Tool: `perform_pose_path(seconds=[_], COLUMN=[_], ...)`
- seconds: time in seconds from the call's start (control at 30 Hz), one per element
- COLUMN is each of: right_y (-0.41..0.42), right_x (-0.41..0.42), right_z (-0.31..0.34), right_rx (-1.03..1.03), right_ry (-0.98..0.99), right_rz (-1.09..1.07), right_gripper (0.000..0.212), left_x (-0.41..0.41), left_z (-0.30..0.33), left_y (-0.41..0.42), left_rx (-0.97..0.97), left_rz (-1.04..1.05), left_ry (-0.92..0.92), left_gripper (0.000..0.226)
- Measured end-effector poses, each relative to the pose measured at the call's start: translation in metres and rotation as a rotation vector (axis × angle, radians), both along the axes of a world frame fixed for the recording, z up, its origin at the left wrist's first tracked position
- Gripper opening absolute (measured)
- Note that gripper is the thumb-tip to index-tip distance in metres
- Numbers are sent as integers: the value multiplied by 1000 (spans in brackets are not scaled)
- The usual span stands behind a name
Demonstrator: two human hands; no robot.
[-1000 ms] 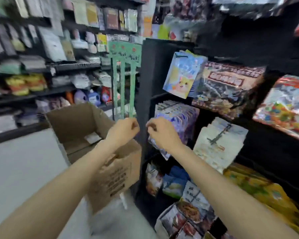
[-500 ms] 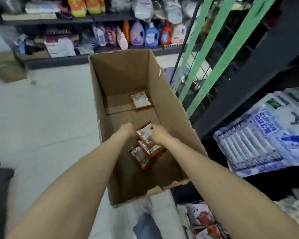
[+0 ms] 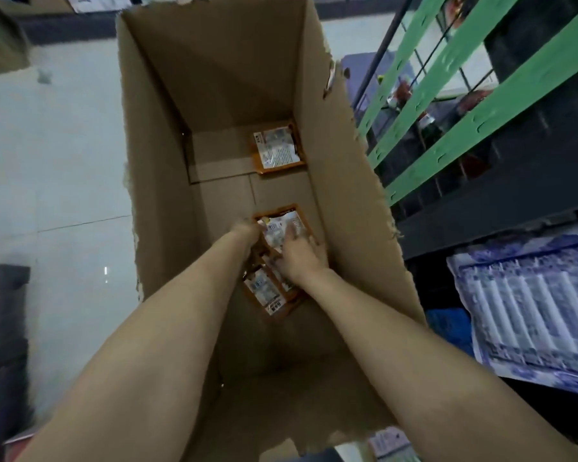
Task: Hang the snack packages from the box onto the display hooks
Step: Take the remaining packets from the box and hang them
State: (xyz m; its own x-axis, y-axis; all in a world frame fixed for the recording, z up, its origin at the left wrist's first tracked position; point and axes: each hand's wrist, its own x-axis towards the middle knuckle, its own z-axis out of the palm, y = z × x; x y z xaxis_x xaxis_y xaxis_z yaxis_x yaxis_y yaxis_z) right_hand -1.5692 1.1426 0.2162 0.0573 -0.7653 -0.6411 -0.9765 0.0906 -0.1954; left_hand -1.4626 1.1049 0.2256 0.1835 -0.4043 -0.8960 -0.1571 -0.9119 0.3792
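Both my arms reach down into a tall cardboard box (image 3: 154, 168). On its floor lies a small pile of orange-edged snack packages (image 3: 264, 291). My left hand (image 3: 247, 230) is at the left edge of the top package (image 3: 281, 225), its fingers hidden against it. My right hand (image 3: 299, 255) lies over the pile with its fingers spread on that same package. One more orange package (image 3: 277, 150) lies apart at the far right corner of the box floor. No display hook shows.
Green perforated display strips (image 3: 447, 78) slant past the box's right side against a dark shelf unit (image 3: 514, 181). Blue-and-white packages (image 3: 528, 315) hang at the lower right. Pale tiled floor (image 3: 54, 168) lies left of the box.
One second ago both hands were up at the hanging packages on the rack. They have since gone down into the box and now sit deeper on the pile; the view has closed in.
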Motion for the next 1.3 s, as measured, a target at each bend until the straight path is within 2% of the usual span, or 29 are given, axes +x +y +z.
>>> perform_pose_path(seconds=[0.1, 0.23, 0.3, 0.4, 0.47, 0.53, 0.57, 0.63, 0.7, 0.77, 0.87, 1.1, 1.2, 1.3], right_y=[0, 6, 13, 31, 51, 77, 91, 123, 161, 200, 261, 404, 463, 525], right_x=[-4, -7, -5, -8, -13, -18, -19, -22, -24, -28, -44, -117, -149, -180], right_z=[25, 55, 74, 113, 146, 179, 197, 232, 264, 290, 326, 400, 414, 423], right_rx=[-192, -393, -500, -749, -869, -954, -977, -1006, -1043, -1119, -1253, -1374, -1448, -1535], right_ry=[15, -82, -190, -354, -422, -475, -495, -488, -454, -413, -378, -463, -484, -424], right_rz=[71, 11, -47, -93, -147, -220, -256, -289, -312, -342, -439, -653, -743, -776], right_gripper=[29, 29, 29, 16, 16, 14, 12, 9, 10, 15, 16, 9, 10, 8], left_x=[-3, 5, 12, 18, 22, 24, 24, 22, 15, 7, -12, -99, -145, -192], left_z=[9, 47, 73, 123, 152, 177, 190, 224, 263, 295, 332, 392, 409, 428], left_y=[-1, -5, -1, 18, 34, 53, 65, 100, 144, 184, 230, 334, 381, 436], left_rx=[-62, -161, -232, -285, -372, -518, -614, -915, -1157, -1308, -1429, -1557, -1654, -1797], left_rz=[147, 319, 265, 226, 81, -127, -247, -369, -463, -646, -824, -897, -1008, -1153], left_ry=[54, 98, 96, 157, 116, 26, -41, -131, -27, 62, 113, 380, 409, 428], left_gripper=[24, 23, 21, 16, 17, 33, 40, 40, 37, 27, 6, 5, 5, 5])
